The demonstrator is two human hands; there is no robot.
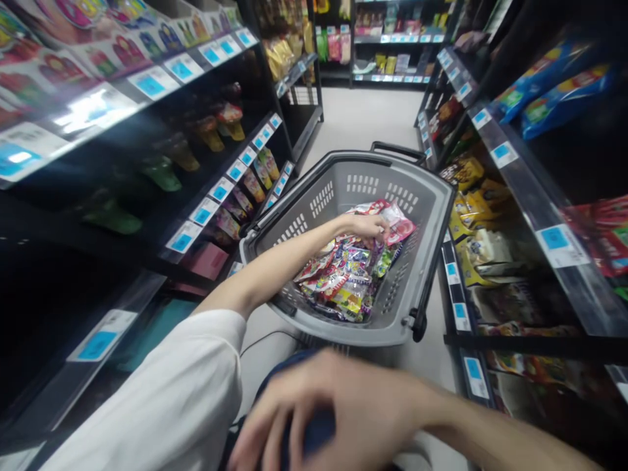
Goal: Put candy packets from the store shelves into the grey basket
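My left hand [369, 227] reaches down into a grey shopping basket [432, 196]. Its fingers are curled closed on a small purple candy packet [377, 251], mostly covered by the hand. Around it lies a pile of colourful candy packets [338, 278], with red, yellow, purple and green wrappers. A pink packet [402, 224] rests just beyond the fingertips, near the basket's right wall. Close to the camera, my right hand [314, 405] hangs over my lap, smeared by motion. Its fingers are loosely bent and apart, with nothing visible in them.
Shelves with price labels [150, 83] line the left side, holding bagged sweets and small cups. On the right shelf, blue snack bags [564, 98] sit above yellow packets [473, 209]. The basket's black handle [398, 150] is at its far end. A pale floor [367, 114] runs between the shelves.
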